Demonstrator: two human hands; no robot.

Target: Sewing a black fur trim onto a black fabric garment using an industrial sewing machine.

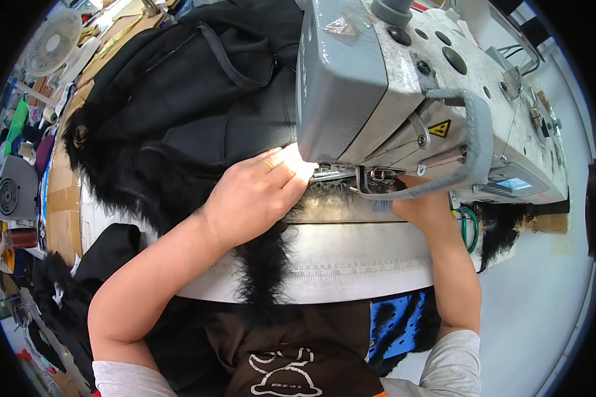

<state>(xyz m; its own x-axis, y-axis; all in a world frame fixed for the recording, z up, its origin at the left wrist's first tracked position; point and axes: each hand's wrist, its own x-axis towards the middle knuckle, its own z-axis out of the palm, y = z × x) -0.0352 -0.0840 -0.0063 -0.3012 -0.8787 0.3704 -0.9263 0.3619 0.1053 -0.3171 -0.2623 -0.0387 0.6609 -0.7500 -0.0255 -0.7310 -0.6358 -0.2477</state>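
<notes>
A black fur-trimmed garment (185, 139) is spread over the left side of the sewing machine (344, 73). My left hand (258, 195), with a ring on one finger, is closed on the garment's edge. Its fingertips sit in bright lamp light, right beside the presser foot (331, 175). From under this hand a strip of black fur (263, 264) hangs down over the machine's front edge. My right hand (420, 202) is on the other side of the needle area, behind the grey padded loop on the machine. The machine and loop hide its fingers.
A metal bed with a ruler scale (351, 268) curves in front of me. Dark clothing and a blue-and-black patterned piece (397, 324) lie below it. A white fan (53, 41) and a cluttered table stand at left. Green tubing (471, 228) hangs by my right wrist.
</notes>
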